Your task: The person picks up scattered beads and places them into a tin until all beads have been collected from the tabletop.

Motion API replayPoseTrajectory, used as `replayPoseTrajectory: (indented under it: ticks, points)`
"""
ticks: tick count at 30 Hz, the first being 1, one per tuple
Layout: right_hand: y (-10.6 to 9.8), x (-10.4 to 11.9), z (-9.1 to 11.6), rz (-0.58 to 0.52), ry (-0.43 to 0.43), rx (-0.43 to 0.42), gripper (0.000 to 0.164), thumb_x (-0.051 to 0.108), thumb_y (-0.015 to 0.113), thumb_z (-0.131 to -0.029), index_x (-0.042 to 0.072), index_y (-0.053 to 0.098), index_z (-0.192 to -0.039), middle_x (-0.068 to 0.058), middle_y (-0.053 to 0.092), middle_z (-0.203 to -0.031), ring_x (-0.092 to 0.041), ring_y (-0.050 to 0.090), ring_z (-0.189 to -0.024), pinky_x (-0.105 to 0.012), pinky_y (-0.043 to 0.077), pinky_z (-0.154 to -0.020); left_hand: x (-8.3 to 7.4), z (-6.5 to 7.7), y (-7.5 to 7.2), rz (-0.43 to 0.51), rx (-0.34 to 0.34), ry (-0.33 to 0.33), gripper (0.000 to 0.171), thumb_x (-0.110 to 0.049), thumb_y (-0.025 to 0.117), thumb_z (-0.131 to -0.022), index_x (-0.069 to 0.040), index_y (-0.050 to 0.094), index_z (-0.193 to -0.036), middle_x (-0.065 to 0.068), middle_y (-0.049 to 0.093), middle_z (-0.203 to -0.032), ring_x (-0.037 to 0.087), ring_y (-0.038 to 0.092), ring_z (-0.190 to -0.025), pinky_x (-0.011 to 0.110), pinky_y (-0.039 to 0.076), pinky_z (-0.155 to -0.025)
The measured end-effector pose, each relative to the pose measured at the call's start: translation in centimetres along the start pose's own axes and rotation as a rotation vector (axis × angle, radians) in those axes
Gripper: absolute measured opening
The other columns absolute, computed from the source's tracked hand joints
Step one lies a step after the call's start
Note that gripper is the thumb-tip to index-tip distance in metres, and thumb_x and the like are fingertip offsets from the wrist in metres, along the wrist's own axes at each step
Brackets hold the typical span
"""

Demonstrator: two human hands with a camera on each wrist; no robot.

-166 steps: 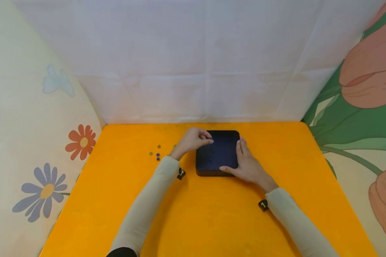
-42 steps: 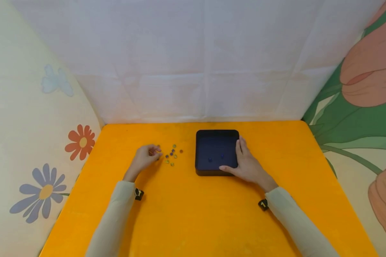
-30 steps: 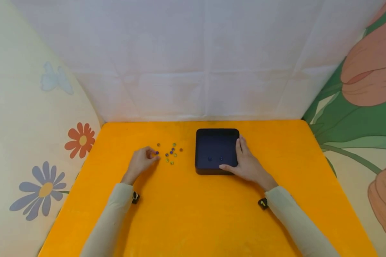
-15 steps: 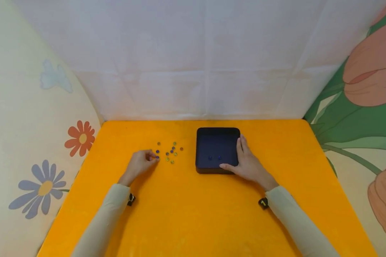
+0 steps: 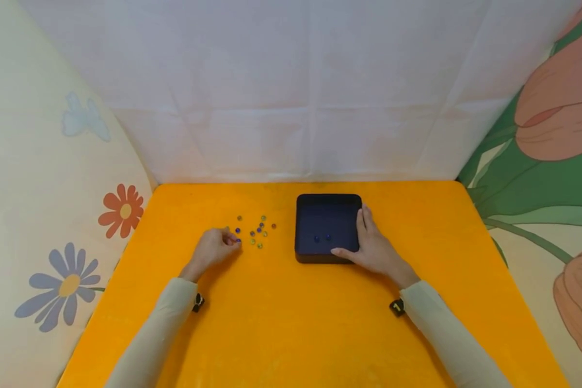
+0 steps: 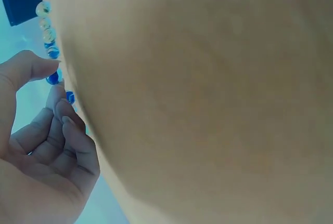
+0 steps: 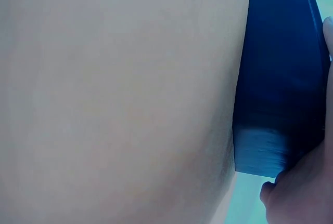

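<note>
In the head view, my left hand (image 5: 214,248) is at the left side of a group of small glass marbles. Its thumb and index fingertip pinch a blue marble (image 6: 52,78), seen between them in the left wrist view. Another blue marble (image 5: 237,230) lies just beyond the fingertips. My right hand (image 5: 374,249) grips the near right corner of a square black tray (image 5: 320,215), thumb over the front rim and fingers along the right side. Two blue marbles (image 5: 317,238) sit inside the tray near its front.
Several blue, yellow-green and amber marbles (image 5: 253,241) are scattered between my left hand and the tray on the orange table (image 5: 291,323). A white backdrop (image 5: 252,145) rises behind the table, with flower-printed panels at both sides.
From over the tray, my left hand has gone left to the marbles and pinched a blue one. A second blue marble now shows in the tray and has rolled left. The right hand stays put.
</note>
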State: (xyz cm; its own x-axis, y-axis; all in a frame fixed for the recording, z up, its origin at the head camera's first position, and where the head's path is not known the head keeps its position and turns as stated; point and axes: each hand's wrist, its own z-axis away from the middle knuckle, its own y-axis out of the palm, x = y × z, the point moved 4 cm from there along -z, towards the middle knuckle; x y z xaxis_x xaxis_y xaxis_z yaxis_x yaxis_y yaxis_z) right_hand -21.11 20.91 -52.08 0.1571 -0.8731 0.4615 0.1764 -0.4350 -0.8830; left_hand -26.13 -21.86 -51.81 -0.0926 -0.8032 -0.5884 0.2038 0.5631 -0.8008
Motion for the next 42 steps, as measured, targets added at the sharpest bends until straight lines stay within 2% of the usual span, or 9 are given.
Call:
replayPoseTrajectory:
  ticks: [6,11,15,26,32,39,42]
  points:
    - [0.0,0.0,0.1,0.001,-0.007,-0.007,0.136,0.091,0.055,-0.083,0.005,-0.01,-0.167,-0.016,-0.02,-0.176,-0.044,0.016,-0.163,-0.058,0.04,-0.12,-0.4,0.0,-0.5,0.027,0.009,-0.012,0.02,-0.024,0.077,-0.095,-0.006,0.078,-0.102,0.01,0.075,-0.091,0.017,0.062,-0.074,0.029,0.052,-0.067]
    - [0.1,-0.1,0.1,-0.008,-0.005,-0.005,0.136,0.091,0.055,-0.083,0.006,-0.01,-0.167,-0.015,-0.02,-0.176,-0.043,0.016,-0.163,-0.058,0.04,-0.12,-0.8,-0.2,-1.0,0.074,0.013,-0.021,0.024,-0.023,0.077,-0.094,-0.002,0.077,-0.106,0.014,0.075,-0.095,0.017,0.063,-0.073,0.028,0.053,-0.065]
    - [0.1,-0.1,0.2,-0.011,-0.007,-0.003,0.136,0.09,0.055,-0.084,0.005,-0.01,-0.167,-0.015,-0.021,-0.176,-0.044,0.016,-0.163,-0.058,0.04,-0.12,-1.1,-0.3,-1.1,0.107,0.012,-0.026,0.024,-0.024,0.077,-0.095,-0.003,0.077,-0.108,0.014,0.076,-0.097,0.017,0.064,-0.076,0.026,0.053,-0.064]
    - [0.2,0.0,0.2,-0.007,-0.01,-0.012,0.136,0.09,0.055,-0.083,0.005,-0.009,-0.168,-0.016,-0.019,-0.176,-0.045,0.019,-0.162,-0.058,0.044,-0.117,-2.7,-0.4,-0.7,0.152,0.017,-0.006,0.025,-0.026,0.078,-0.094,-0.005,0.076,-0.108,0.013,0.075,-0.098,0.02,0.066,-0.081,0.028,0.054,-0.067]
    - [0.1,0.2,0.2,-0.013,-0.015,-0.008,0.135,0.09,0.055,-0.084,0.005,-0.01,-0.167,-0.016,-0.02,-0.176,-0.047,0.023,-0.16,-0.058,0.049,-0.111,-3.9,-0.7,-0.6,0.155,0.003,0.009,0.023,-0.028,0.077,-0.094,-0.008,0.076,-0.106,0.011,0.073,-0.094,0.021,0.062,-0.075,0.028,0.051,-0.062]
    - [0.0,-0.1,-0.1,0.004,-0.01,-0.009,0.136,0.09,0.055,-0.084,0.005,-0.01,-0.167,-0.016,-0.02,-0.176,-0.045,0.019,-0.162,-0.058,0.042,-0.119,-5.0,-1.4,0.0,0.214,0.019,0.017,0.023,-0.028,0.077,-0.094,-0.009,0.077,-0.108,0.011,0.074,-0.097,0.021,0.064,-0.078,0.03,0.053,-0.064]
    - [0.0,-0.2,-0.1,0.007,-0.009,-0.002,0.136,0.09,0.055,-0.084,0.004,-0.009,-0.167,-0.016,-0.02,-0.176,-0.045,0.019,-0.162,-0.058,0.043,-0.118,-5.4,-1.7,0.4,0.229,0.026,0.02,0.023,-0.029,0.077,-0.095,-0.01,0.077,-0.107,0.011,0.074,-0.098,0.022,0.065,-0.078,0.03,0.054,-0.064]
